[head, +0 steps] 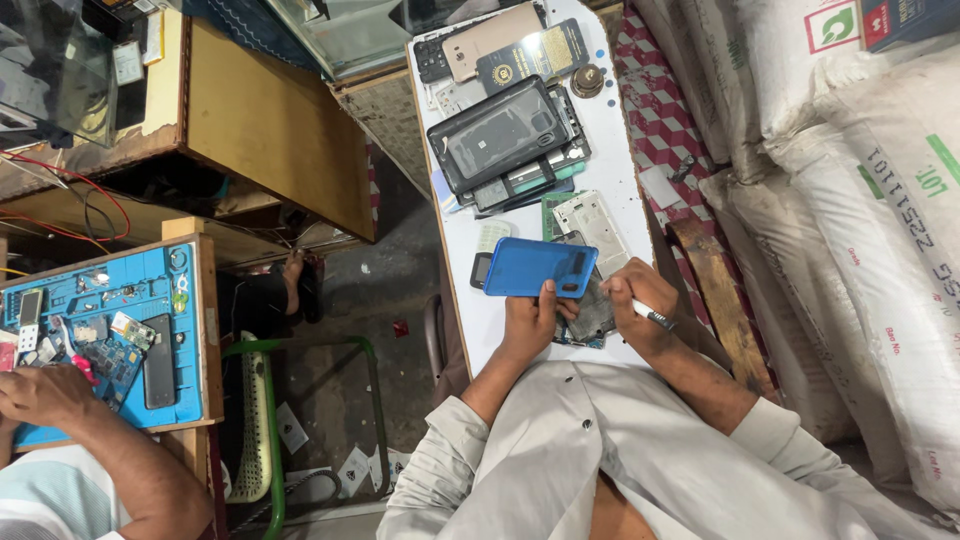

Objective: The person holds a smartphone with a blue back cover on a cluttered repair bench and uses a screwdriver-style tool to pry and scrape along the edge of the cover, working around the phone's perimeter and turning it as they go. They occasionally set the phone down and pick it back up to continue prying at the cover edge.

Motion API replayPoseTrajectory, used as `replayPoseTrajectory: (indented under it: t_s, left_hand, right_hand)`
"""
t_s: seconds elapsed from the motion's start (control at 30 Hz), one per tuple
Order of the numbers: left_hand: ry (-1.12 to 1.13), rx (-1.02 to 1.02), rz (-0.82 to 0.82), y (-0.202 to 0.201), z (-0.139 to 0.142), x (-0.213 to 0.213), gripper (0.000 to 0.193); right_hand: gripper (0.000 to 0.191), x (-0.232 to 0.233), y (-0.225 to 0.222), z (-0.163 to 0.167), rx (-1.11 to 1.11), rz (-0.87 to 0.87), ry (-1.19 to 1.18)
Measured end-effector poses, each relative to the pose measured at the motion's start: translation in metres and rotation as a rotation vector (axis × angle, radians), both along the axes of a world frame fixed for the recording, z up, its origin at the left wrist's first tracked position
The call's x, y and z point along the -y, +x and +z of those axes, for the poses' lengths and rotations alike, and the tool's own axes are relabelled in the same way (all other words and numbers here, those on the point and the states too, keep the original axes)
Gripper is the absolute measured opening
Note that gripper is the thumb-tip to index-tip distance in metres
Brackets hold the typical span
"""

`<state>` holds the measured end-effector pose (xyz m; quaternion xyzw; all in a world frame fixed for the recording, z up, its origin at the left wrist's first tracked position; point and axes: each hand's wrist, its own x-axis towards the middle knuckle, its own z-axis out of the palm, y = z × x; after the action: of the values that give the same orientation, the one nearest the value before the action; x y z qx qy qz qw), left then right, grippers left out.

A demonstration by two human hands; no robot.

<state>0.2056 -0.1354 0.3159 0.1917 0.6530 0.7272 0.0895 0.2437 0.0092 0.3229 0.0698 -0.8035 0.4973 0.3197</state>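
The left hand (527, 318) grips a blue phone cover (540, 267) by its near long edge, thumb on top and fingers curled under, holding it just above the white table (620, 160). The cover's long axis runs crosswise, left to right before the person, tilted slightly; its camera cutout sits toward the right end, nearest the right hand (628, 292). That hand is closed around a slim tool (652, 316), whose metal end sticks out toward the wrist; the working tip is hidden. Under and between both hands lies an opened phone (592, 312), dark, partly covered by the cover. Just beyond the right hand's fingers rests a silver frame (592, 225), long axis pointing away. Farther out lies a stack of dark cases (505, 135). Well off to the left, another person's hand (40, 395) rests on a blue mat (185, 330) among circuit boards.
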Motion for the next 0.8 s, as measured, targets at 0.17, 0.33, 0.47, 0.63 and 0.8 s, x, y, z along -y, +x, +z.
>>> replayPoseTrajectory:
  t_s: [0.17,0.33,0.47,0.63,0.8]
  left_hand:
    - [0.023,0.02,-0.006,0.013,0.003,0.003,0.034]
    - [0.035,0.034,0.014,0.023,0.006,0.01,0.039]
    - [-0.008,0.018,-0.016,0.03,0.009,0.013,0.039]
    - [0.002,0.029,0.003,0.047,0.014,0.013,0.041]
    - [-0.002,0.045,-0.002,0.058,0.019,0.012,0.041]
  right_hand:
    - [0.02,0.005,0.011,0.01,-0.102,-0.075,-0.012]
    - [0.016,0.009,0.022,0.017,-0.052,0.052,0.024]
    - [0.013,0.012,0.028,0.022,-0.116,-0.083,-0.032]
    - [0.014,0.011,0.045,0.028,0.017,0.044,0.004]
    - [0.007,0.014,0.054,0.037,-0.094,-0.059,-0.023]
